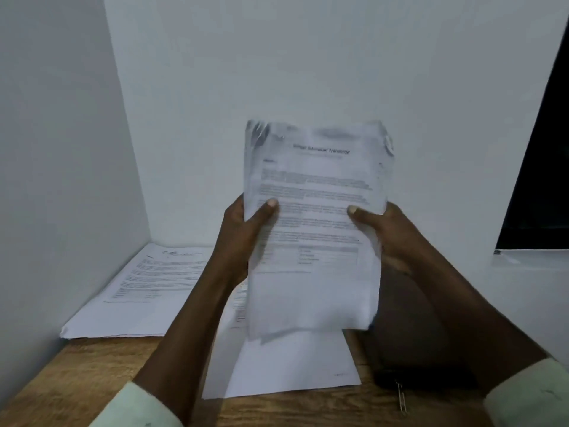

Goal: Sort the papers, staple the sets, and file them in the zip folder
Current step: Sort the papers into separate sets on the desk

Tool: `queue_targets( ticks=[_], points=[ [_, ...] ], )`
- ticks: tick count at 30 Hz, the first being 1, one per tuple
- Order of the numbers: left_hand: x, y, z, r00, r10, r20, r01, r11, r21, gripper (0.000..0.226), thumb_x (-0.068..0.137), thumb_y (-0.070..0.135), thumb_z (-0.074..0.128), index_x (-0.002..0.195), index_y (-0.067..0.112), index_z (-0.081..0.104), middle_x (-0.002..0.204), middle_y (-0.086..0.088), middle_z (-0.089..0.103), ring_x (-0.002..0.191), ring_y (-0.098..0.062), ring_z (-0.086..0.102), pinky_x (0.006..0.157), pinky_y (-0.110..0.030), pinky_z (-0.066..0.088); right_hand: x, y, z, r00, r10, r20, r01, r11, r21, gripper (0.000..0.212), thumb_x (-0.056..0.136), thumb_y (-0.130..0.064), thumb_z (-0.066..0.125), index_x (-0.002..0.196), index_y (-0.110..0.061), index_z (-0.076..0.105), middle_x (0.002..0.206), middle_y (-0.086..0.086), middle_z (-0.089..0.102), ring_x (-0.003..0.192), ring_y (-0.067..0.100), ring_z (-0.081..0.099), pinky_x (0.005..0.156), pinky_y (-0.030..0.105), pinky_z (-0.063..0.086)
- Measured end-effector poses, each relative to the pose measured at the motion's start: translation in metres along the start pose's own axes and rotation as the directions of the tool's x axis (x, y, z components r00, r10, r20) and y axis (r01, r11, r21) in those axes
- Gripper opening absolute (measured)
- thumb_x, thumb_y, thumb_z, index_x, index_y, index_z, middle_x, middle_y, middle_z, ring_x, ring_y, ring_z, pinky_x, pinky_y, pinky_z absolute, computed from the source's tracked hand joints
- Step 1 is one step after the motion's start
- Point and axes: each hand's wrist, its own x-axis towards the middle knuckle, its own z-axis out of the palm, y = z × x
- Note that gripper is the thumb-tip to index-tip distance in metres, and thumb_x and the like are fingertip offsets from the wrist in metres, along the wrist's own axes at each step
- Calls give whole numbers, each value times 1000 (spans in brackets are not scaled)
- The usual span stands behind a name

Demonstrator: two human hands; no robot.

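- The left hand [246,223] and right hand [378,223] each grip a side edge of the stack [314,235], thumbs on the front page and fingers behind it
- The stack stands upright, lifted clear of the surface [92,371], its top blurred
- Risk: both grips sit near mid-height, and the lower edges already look uneven. A loose sheet could slide out and land on the sheets [292,365] lying directly below, mixing two sets
- Risk: if the stack is not squared before stapling, a back page may miss the staple
- Risk: the left forearm passes close by the pile [141,291], which lies far left in the corner by the wall. A careless sweep of that arm could shove it askew
- Container: a dark folder [412,334] lies on the surface under the right forearm, just right of the sheets. It is probably the zip folder
- The folder is dim and partly hidden, so whether it is zipped, or holds anything, cannot be told. No paper shows inside it
- A small metal clip [401,399] lies at the folder's near edge. It may be the zip pull, but that is unclear
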Motion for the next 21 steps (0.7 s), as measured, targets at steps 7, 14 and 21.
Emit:
queue_targets(
  ticks=[7,14,21],
  points=[
    [36,25,61,988,151,-19,-148,982,119,19,94,20,66,110,12,71,106,-3,75,94,-16,73,82,-33,60,10,-49,-35,910,-349,-223,271,910,-314,17,97,-17,60,113,-18,65,109,-4,71,100,14,70,89,33,56],
    [19,-36,78,997,-27,-71,33,995,93,29,87,23,74,114,16,68,108,2,74,95,-15,72,80,-32,60,-7,-10,-59,932,-273,-238,201,937,-287,30,87,-18,72,117,-18,65,110,-5,72,97,11,71,83,25,55],
    [15,-60,85,987,-121,-107,131,987,95,22,89,23,72,110,24,66,108,4,72,99,-17,70,81,-30,58,-3,-5,-54,917,-308,-254,198,903,-381,22,96,-32,61,117,-26,62,108,-12,69,100,7,67,87,25,53]
  ],
)
